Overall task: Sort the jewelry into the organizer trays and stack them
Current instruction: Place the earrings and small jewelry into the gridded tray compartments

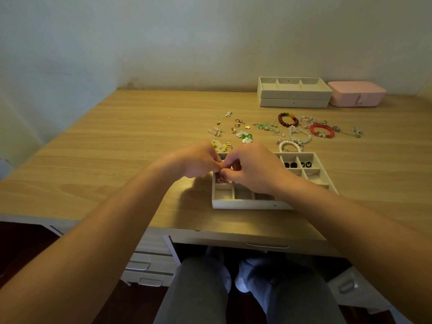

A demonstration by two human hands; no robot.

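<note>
Organizer tray (247,204) of cream compartments sits on the near part of a wooden desk (117,148). Both hands meet over its left side. The left hand (198,161) and right hand (252,167) have curled fingers, tips pressed together just above a pink piece (223,179) in one compartment; whether they grip it cannot be told. Small black pieces (297,164) fill a right-hand compartment. Beyond the tray lie scattered earrings (233,129) and, to their right, beaded bracelets (301,129). Against the wall stand two stacked trays (293,94) beside a pink box (356,93).
</note>
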